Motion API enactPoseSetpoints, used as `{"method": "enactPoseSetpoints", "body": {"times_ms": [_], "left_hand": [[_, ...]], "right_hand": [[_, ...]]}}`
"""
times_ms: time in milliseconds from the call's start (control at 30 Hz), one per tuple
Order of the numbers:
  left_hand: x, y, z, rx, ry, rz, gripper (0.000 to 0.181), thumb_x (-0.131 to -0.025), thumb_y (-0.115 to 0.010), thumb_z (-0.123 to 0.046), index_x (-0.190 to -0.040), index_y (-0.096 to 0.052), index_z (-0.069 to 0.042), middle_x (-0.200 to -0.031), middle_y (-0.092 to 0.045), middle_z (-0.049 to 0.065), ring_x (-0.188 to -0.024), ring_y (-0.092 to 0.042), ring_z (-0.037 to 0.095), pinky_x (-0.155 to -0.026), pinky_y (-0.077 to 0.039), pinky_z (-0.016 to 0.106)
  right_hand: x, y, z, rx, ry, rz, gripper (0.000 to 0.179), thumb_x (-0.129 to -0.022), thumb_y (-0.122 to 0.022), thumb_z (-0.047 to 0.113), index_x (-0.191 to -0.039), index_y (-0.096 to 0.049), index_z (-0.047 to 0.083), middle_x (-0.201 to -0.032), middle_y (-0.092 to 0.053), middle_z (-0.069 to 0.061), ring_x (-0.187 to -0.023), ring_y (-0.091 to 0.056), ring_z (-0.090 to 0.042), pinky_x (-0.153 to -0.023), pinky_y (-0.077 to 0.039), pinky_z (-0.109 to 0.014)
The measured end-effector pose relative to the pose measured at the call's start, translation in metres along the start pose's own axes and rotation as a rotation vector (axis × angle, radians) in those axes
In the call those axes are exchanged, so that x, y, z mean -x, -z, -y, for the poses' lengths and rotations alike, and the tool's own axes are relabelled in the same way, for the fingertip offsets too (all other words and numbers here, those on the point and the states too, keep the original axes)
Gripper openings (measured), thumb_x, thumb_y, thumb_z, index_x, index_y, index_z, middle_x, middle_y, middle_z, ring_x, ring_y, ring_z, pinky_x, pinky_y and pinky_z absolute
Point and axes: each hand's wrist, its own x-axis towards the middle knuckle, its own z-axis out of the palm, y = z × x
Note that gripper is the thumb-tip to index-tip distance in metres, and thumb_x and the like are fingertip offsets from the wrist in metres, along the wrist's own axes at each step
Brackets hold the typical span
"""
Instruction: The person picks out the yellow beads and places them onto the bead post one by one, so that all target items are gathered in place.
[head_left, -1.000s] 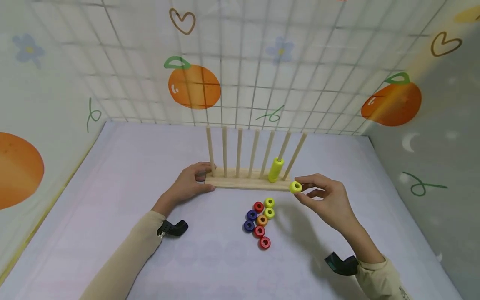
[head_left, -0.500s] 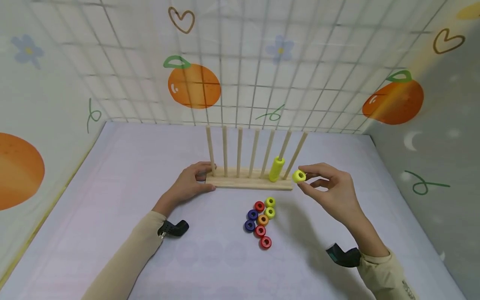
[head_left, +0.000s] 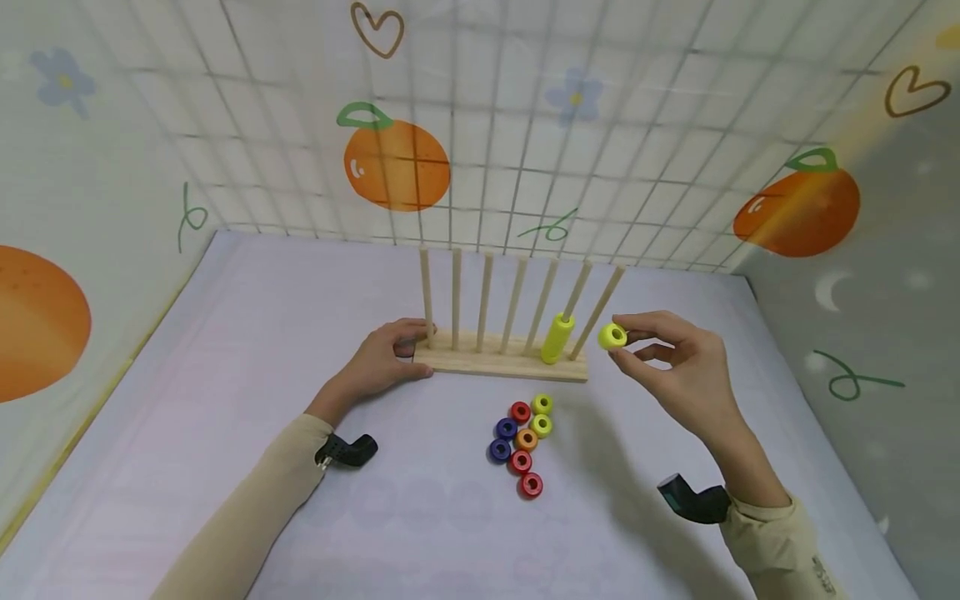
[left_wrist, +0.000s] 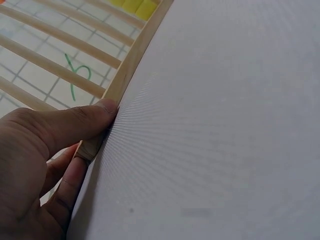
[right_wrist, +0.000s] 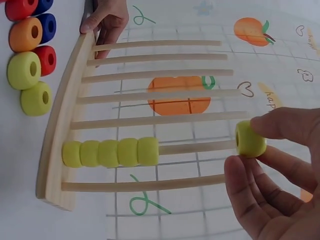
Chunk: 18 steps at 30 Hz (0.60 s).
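Observation:
In the head view, a wooden peg rack (head_left: 495,360) stands on the table with a row of upright pegs. My left hand (head_left: 375,367) grips its left end, thumb at the front; the left wrist view shows the thumb (left_wrist: 85,120) on the base's edge. Several yellow beads (right_wrist: 110,152) are stacked on the second peg from the right. Between thumb and fingers, my right hand (head_left: 682,367) pinches another yellow bead (head_left: 612,336), raised just right of the rightmost peg. The right wrist view shows this held bead (right_wrist: 251,139) near the peg tips, its hole facing the rack.
Loose beads lie in front of the rack: two yellow beads (head_left: 542,426), an orange bead (head_left: 527,439), two blue beads (head_left: 500,451) and three red beads (head_left: 531,485). Behind the table (head_left: 315,283) hangs a gridded cloth (head_left: 495,150) printed with oranges.
My right hand has risen and moved right, carrying the yellow bead up from beside the base's right end. My left hand keeps its grip on the rack. The head view has shifted slightly.

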Motion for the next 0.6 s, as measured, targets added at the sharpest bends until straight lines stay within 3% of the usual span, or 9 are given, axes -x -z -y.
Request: {"method": "enactPoseSetpoints", "body": {"times_ms": [233,600], "left_hand": [[0.003,-0.001,0.001,0.025,0.017,0.002,0.066,-0.080,-0.086,-0.014,-0.139,-0.058,-0.003,-0.150,-0.044,0.007,-0.117,-0.062,0.035,-0.093,-0.055,0.035],[0.000,0.000,-0.002,-0.018,0.029,0.002,0.069,-0.082,-0.086,-0.019,-0.142,-0.055,-0.005,-0.152,-0.042,0.005,-0.120,-0.059,0.035,-0.096,-0.054,0.038]], "right_hand": [[-0.008,0.001,0.004,0.013,0.005,-0.001,0.042,-0.074,-0.079,-0.018,-0.112,-0.074,-0.001,-0.102,-0.070,-0.013,-0.090,-0.064,-0.016,-0.072,-0.058,-0.018],[-0.027,0.003,0.006,0.029,0.076,-0.009,0.041,-0.073,-0.078,-0.020,-0.111,-0.073,-0.002,-0.104,-0.071,-0.014,-0.089,-0.064,-0.016,-0.072,-0.057,-0.017]]}}
